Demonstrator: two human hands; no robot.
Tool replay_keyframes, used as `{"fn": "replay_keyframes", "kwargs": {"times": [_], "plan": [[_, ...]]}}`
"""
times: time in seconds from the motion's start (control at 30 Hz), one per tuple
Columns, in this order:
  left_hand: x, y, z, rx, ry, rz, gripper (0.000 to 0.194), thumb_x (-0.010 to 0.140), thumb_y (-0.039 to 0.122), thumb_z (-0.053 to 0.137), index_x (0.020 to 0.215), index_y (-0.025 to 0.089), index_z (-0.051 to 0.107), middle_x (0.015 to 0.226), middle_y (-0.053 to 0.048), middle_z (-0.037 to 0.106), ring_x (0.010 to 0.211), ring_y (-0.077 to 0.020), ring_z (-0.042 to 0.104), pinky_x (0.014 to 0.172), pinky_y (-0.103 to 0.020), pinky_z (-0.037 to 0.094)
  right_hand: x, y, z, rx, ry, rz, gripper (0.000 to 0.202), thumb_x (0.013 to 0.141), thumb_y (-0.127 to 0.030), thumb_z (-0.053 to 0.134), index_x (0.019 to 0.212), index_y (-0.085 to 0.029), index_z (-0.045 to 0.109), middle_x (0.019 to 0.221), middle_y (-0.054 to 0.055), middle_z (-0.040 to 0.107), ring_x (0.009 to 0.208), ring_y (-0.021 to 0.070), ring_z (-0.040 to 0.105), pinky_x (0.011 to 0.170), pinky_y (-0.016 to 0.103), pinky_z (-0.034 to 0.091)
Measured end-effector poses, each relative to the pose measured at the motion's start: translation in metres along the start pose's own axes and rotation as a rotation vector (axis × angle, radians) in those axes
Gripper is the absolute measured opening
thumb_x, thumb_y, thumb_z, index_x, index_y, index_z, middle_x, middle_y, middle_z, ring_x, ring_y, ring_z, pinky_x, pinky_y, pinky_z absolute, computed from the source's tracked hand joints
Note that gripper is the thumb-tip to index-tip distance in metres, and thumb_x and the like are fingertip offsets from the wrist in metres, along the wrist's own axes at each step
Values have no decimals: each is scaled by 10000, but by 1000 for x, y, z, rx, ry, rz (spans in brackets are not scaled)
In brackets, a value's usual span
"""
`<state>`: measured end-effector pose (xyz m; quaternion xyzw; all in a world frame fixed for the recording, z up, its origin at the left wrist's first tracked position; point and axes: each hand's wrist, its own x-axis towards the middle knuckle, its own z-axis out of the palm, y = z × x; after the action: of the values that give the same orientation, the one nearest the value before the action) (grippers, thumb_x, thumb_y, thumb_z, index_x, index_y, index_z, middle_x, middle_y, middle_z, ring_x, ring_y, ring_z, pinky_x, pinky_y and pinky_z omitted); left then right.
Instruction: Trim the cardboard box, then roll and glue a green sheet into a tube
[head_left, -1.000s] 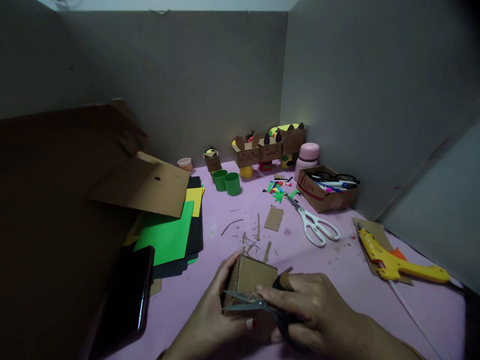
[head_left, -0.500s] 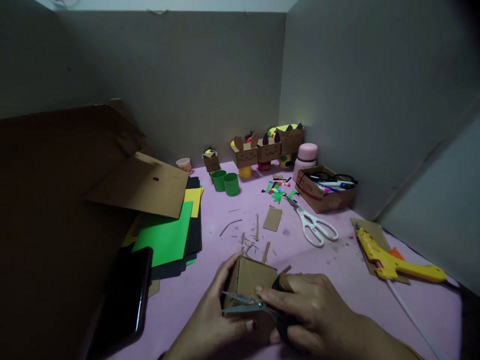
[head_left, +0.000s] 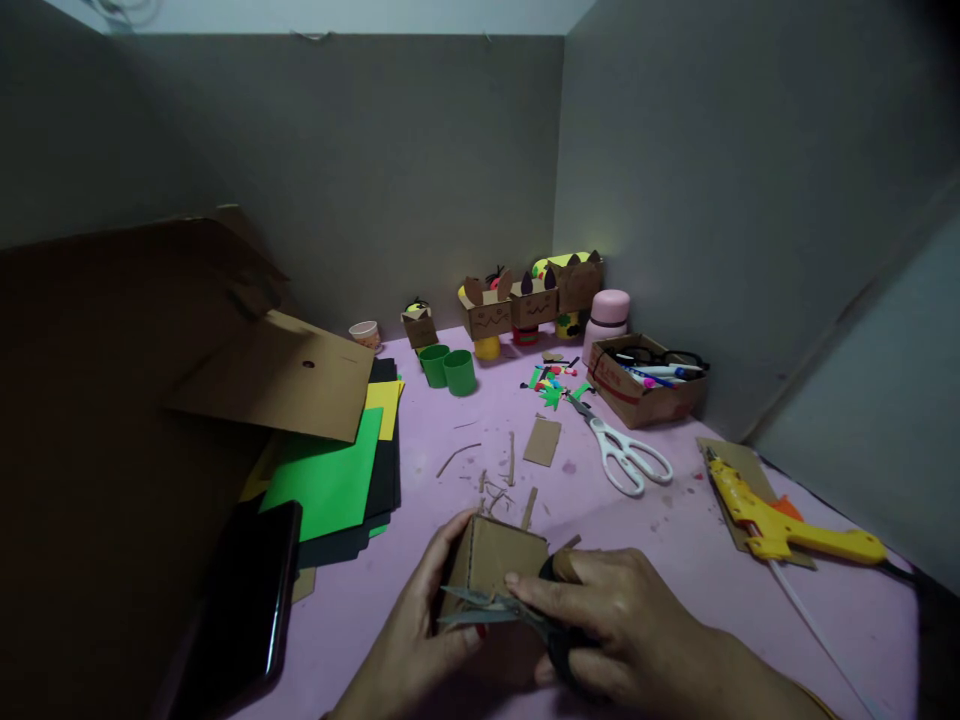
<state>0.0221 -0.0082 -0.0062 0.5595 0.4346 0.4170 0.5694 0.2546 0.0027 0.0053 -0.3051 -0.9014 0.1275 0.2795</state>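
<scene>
A small brown cardboard box (head_left: pixel 506 550) is gripped by my left hand (head_left: pixel 427 610), with fingers along its left side and the thumb across the near side. My right hand (head_left: pixel 615 610) has its fingers through the black handles of a pair of scissors (head_left: pixel 487 606). Those blades point left across the box's near edge and are slightly apart. My right index finger rests against the cardboard close to the scissors' pivot. Thin cardboard scraps (head_left: pixel 495 492) lie just beyond the box. The box's underside is hidden.
White-handled scissors (head_left: pixel 626 455) and a yellow glue gun (head_left: pixel 787 530) lie on the right. Coloured paper sheets (head_left: pixel 337 480) and a phone (head_left: pixel 244 600) are on the left. Green cups (head_left: pixel 459 373), cardboard animal figures (head_left: pixel 491 315), a pink flask (head_left: pixel 607 318) and a pen box (head_left: pixel 637 400) stand farther back.
The view has shifted slightly. My left thumb has drawn a little left along the box. Both hands keep their hold, and the scissors stay at the box's near edge.
</scene>
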Motion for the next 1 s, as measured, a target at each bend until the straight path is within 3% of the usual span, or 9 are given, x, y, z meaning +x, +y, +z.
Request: {"fn": "replay_keyframes", "kwargs": {"times": [0.53, 0.67, 1.0], "plan": [[4, 1, 7, 58, 55, 16, 901, 548, 652, 734, 1310, 271, 436, 1345, -103, 535, 1253, -365, 457, 1010, -431, 414, 5, -7, -1, 23, 60, -10, 438, 771, -331, 611, 1197, -234, 643, 658, 59, 628, 528, 183, 540, 458, 284, 279], [3, 4, 9, 30, 31, -28, 869, 564, 578, 767, 1305, 288, 417, 1304, -89, 567, 1224, -344, 491, 996, -422, 423, 3, -6, 0, 20, 32, 15, 479, 737, -327, 653, 1208, -239, 639, 670, 72, 633, 538, 201, 565, 462, 285, 300], [0, -3, 4, 26, -5, 2, 861, 622, 587, 726, 1350, 288, 379, 1390, -74, 465, 1296, -341, 385, 1063, -432, 322, 3, -7, -1, 15, 42, 3, 480, 743, -346, 672, 1205, -221, 640, 665, 68, 631, 532, 188, 568, 464, 273, 317]]}}
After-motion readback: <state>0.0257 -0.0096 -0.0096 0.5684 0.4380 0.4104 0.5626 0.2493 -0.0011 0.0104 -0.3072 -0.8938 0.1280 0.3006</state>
